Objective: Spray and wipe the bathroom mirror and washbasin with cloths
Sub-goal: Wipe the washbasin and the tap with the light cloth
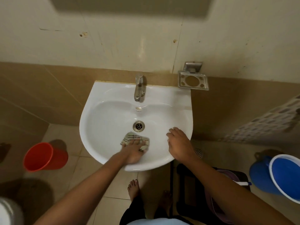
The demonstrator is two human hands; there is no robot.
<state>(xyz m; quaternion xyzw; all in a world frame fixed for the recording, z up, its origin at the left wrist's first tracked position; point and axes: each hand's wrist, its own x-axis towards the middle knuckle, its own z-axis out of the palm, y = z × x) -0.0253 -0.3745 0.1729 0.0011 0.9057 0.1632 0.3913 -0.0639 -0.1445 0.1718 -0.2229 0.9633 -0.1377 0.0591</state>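
A white washbasin [113, 111] hangs on the wall, with a metal tap [138, 88] at its back and a drain [138, 126] in the bowl. A pale cloth [134, 138] with dark stripes lies on the bowl's front slope, just below the drain. My left hand [134, 151] presses flat on that cloth with fingers spread. My right hand [178, 143] rests on the basin's front right rim, fingers relaxed, holding nothing. The mirror's lower edge [129, 7] shows blurred at the top.
A metal soap dish [193, 81] is fixed to the wall right of the tap. A red bucket [43, 157] stands on the floor at the left, a blue bucket [282, 176] at the right. A dark stool [194, 184] stands under the basin's right side. My bare feet [134, 187] are below the basin.
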